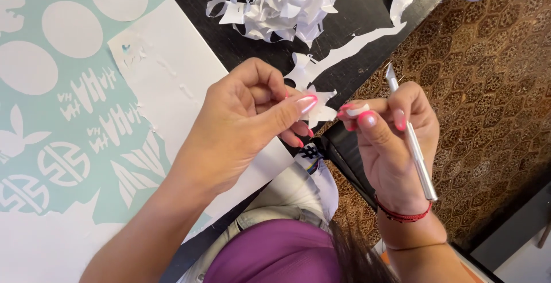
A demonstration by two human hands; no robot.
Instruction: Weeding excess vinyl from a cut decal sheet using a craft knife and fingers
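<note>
White cut-out paper scrap [321, 109] pinched between left hand [241, 122] fingertips and right hand [384, 139]; slim silver craft knife [414, 145] gripped too.

A large sheet of sticker labels [69, 116] lies flat on the table at the left, mint green with white cut-out shapes: ovals along the top, rows of small angular figures in the middle, round knot-like emblems and pointed wing shapes lower down. No packages, signs or screens show.

Two hands [247, 122], one craft knife [410, 139], one stencil sheet [69, 116], perhaps one scrap pile [275, 2]
</note>
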